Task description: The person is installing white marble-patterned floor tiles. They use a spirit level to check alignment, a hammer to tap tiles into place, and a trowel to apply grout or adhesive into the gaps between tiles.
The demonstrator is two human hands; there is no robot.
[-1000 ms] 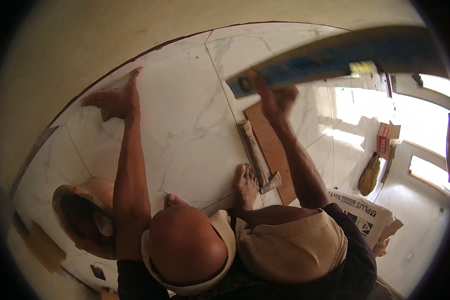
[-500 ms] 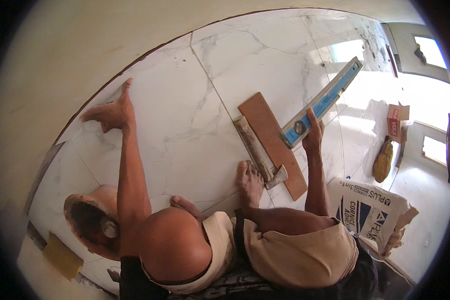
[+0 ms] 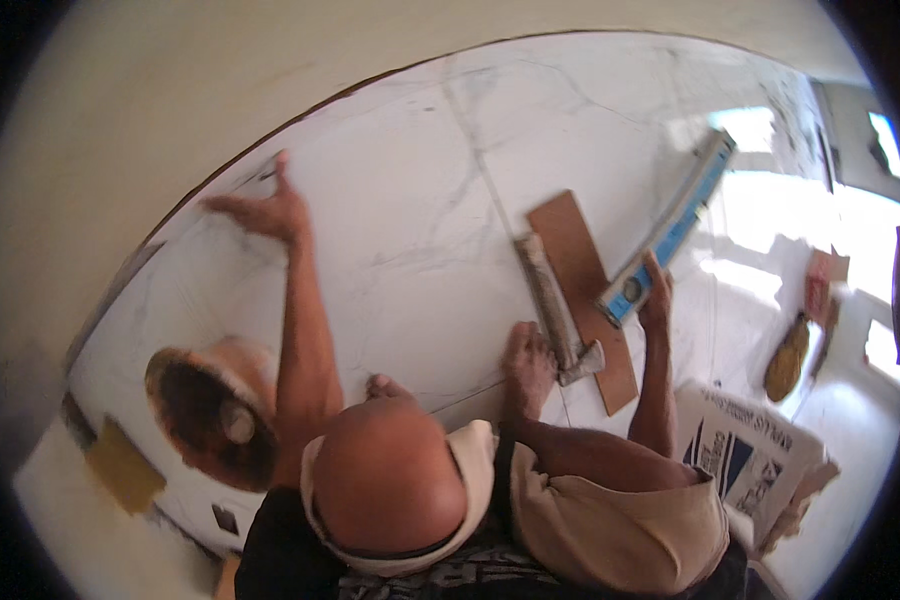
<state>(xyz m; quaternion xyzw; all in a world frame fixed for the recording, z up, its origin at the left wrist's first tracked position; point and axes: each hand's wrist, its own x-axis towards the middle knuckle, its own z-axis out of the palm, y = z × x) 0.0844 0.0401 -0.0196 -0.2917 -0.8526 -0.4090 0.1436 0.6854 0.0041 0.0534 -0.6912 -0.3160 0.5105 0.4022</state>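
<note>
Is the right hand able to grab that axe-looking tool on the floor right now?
Probably not straight away: the right hand is holding the blue level, so it would likely need to let go first. The axe-looking tool lies nearby, with nothing seen on top.

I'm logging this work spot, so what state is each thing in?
Left hand: open, holding nothing
Right hand: gripping the blue level
Blue level: held near one end
Brown board: lying flat on the tiled floor
Hatchet-like tool: lying beside the board
Bucket: uncovered, pale object inside
Paper sack: torn at one end
Cardboard box: blurred, flap apparently open
</note>
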